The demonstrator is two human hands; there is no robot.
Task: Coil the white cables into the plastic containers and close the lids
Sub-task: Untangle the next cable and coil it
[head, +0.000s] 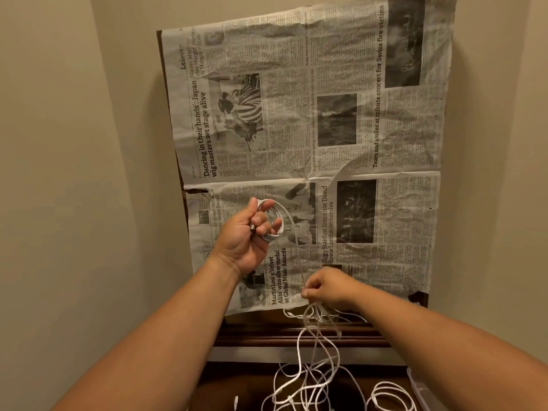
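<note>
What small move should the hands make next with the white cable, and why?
Probably the right hand should carry its pinched strand up and lay another loop on the coil gripped by the left hand. The coil is small, the strand runs between both hands, and much loose cable hangs tangled below.

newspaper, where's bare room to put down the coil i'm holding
The newspaper is bare across its whole far half, beyond the fold. Nearer, a bare patch lies right of the left hand and its coil, beyond the right hand. The near edge is crowded: loose cables hang tangled below the right hand.
</note>
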